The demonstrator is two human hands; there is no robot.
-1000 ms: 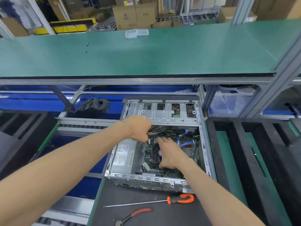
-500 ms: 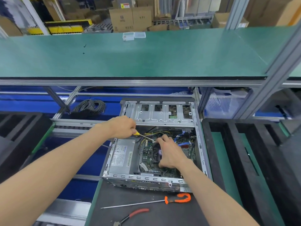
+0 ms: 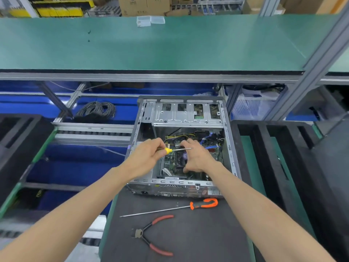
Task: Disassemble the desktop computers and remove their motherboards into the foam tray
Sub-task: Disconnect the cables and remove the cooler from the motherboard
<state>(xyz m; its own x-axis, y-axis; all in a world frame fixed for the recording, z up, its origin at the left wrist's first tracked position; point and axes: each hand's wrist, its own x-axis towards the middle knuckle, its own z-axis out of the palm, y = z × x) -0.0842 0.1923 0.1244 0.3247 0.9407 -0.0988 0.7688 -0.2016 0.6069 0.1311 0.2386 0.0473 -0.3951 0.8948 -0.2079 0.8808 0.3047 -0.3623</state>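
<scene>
Open desktop case (image 3: 186, 118) is being worked over at the bench's far middle.

A yellow-handled screwdriver (image 3: 176, 149) is gripped by the left hand (image 3: 149, 157); the motherboard (image 3: 171, 164) is half hidden under the right hand (image 3: 198, 157), whose curled fingers' hold cannot be made out.

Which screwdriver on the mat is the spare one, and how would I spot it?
Start at the open computer case, then drop to the dark mat just in front of it. The spare screwdriver lies there, long and thin with an orange handle; the pliers nearer you have two red grips.
</scene>
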